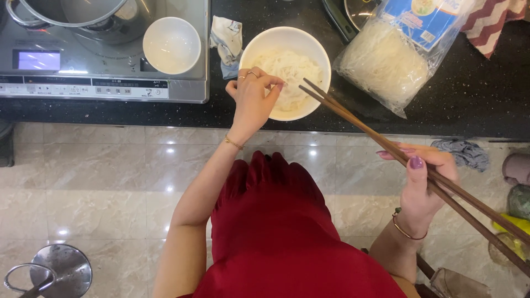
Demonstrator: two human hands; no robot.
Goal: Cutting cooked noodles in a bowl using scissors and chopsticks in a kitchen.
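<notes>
Right now white rice noodles (pixel 288 74) are sitting in a large white bowl (pixel 259 47) on the black countertop (pixel 469 94), close to its front edge. The left hand (pixel 252 99) is reaching over the near rim of that bowl, its fingertips (pixel 276 85) pinched narrowly together and touching the noodles. The right hand (pixel 422 185) is hanging out over the tiled floor, well apart from the bowl, closed around a pair of long brown chopsticks (pixel 359 124) whose tips are lying over the bowl's right rim. Just right of the bowl, a clear plastic bag of dry rice noodles (pixel 381 66) is lying on the counter. To the left, a crumpled cloth (pixel 226 41) is resting beside an induction cooker (pixel 105 66), which is carrying a smaller empty white bowl (pixel 171 45) and a steel pot (pixel 77 16).
</notes>
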